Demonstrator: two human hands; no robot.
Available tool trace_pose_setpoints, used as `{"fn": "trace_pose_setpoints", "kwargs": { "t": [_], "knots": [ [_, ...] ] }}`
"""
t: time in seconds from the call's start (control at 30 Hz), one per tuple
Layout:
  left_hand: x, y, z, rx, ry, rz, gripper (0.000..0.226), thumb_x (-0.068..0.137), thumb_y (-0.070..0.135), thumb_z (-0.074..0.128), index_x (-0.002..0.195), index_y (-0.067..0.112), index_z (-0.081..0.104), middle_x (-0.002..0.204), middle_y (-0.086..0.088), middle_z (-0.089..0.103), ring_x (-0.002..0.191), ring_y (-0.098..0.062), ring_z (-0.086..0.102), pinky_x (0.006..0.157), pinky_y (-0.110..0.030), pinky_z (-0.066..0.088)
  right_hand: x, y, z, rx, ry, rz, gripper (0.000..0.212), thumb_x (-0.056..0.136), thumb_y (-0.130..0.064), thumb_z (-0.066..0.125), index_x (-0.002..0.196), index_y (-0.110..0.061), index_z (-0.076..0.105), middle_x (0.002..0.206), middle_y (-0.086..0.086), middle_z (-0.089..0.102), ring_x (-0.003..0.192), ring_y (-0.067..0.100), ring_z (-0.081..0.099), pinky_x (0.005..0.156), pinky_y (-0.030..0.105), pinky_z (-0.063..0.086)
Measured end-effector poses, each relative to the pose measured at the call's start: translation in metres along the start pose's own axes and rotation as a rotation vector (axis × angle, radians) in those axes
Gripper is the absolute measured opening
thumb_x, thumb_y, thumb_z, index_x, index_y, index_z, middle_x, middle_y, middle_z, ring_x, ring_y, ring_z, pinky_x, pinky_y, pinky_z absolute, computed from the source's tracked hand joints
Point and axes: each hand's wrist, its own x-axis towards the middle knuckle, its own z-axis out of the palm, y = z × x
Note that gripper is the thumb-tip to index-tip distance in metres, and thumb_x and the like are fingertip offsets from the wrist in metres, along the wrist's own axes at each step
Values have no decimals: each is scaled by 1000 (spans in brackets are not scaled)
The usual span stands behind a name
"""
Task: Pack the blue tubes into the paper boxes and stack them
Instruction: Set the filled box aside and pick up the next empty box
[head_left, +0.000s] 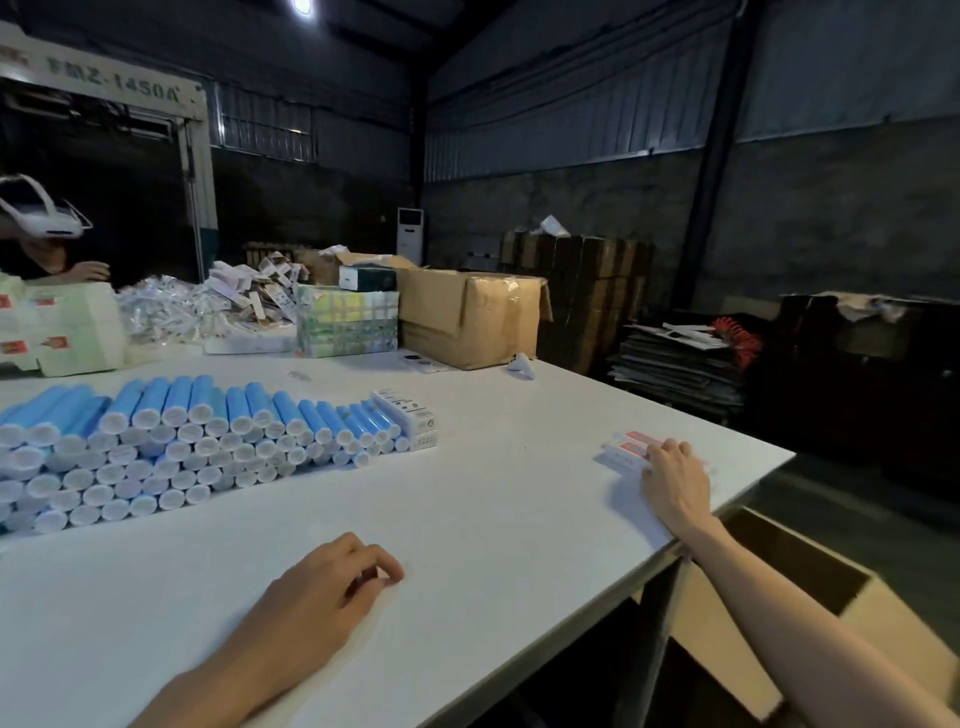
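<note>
Right grip (675, 480) lies on flat paper boxes (626, 446), probably to lift one; pinch unclear. Left grip (332, 587) loosely curled, empty, on surface (493, 493), idle. Blue tubes (182, 441) stacked ahead-left of it.

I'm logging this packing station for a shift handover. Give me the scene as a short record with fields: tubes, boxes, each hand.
blue tubes: piled lying down on the white table, left side, white caps facing the camera
closed paper boxes: against the pile's right end
flat paper boxes: near the table's right edge
left hand: rests on the table, fingers loosely curled, holds nothing
right hand: fingers touch the flat paper boxes
open carton: below the table's right edge
</note>
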Motion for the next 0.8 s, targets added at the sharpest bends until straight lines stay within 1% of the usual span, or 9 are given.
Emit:
{"fn": "trace_pose_setpoints", "kwargs": {
  "t": [0.1,0.2,0.4,0.5,0.57,0.63,0.73,0.8],
  "knots": [
    [-1,0,2,5,-9,0,20,110,39,51,112,54,64,108,20,57,109,5,53,90,-18,46,3,1,-2,1,-1,-8,33,105,-19,51,134,-6,59,134,13,58,128,30,48,100,41,45],
    [-1,0,3,34,-24,8,23,111,37,48,115,56,60,111,23,55,113,8,51,91,-17,45,4,0,-5,-5,4,-26,34,106,-21,50,136,-7,57,136,12,57,127,29,49,102,40,44],
    [-1,0,6,87,-23,-2,25,112,38,45,120,59,56,110,26,51,110,9,48,90,-17,45,9,-7,-8,-40,0,-68,32,107,-20,48,137,-11,54,137,10,55,127,27,49,105,38,42],
    [-3,2,4,97,-32,-4,25,112,39,44,120,60,55,108,27,49,109,10,47,86,-15,43,6,-14,-7,-64,48,-86,34,108,-22,48,140,-13,52,139,8,53,127,26,48,105,36,41],
    [-4,4,2,84,-30,-1,24,112,38,45,120,56,58,106,26,50,107,10,48,85,-14,42,2,-31,-9,4,115,-112,33,108,-24,50,139,-12,56,138,7,56,127,27,49,104,36,42],
    [-6,7,-3,65,-30,-10,21,112,37,48,120,52,62,106,25,52,105,10,50,87,-15,43,-4,-64,-17,136,176,-168,31,107,-23,54,134,-10,61,134,8,61,123,28,52,101,38,44],
    [-11,11,-16,75,-46,-38,17,110,38,52,116,45,66,108,23,56,105,7,53,95,-24,47,-25,-137,-37,397,234,-287,26,105,-21,60,126,-8,68,122,10,68,114,30,59,94,39,48],
    [-20,11,-29,100,-42,-74,15,109,38,55,114,43,68,107,23,60,101,5,56,95,-26,48,-47,-193,-53,553,215,-372,21,104,-20,60,119,-9,69,112,9,69,105,28,61,87,41,52]
  ]
}}
